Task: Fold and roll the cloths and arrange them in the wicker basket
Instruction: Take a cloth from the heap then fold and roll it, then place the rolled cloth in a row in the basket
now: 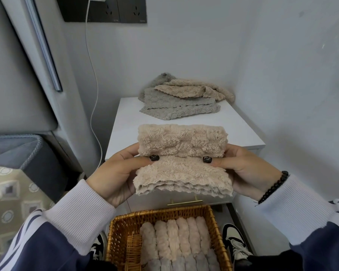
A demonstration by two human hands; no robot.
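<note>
Basket (114, 231) at 6 o'clock, rolls (174, 237) packed side by side. Centre: left hand (114, 173) and right hand (245, 171) pinch folded cloth (182, 163) at its ends, thumbs on top, likely starting roll. Pile (180, 98) at 12 o'clock on surface (125, 122), awaiting folding.
</note>
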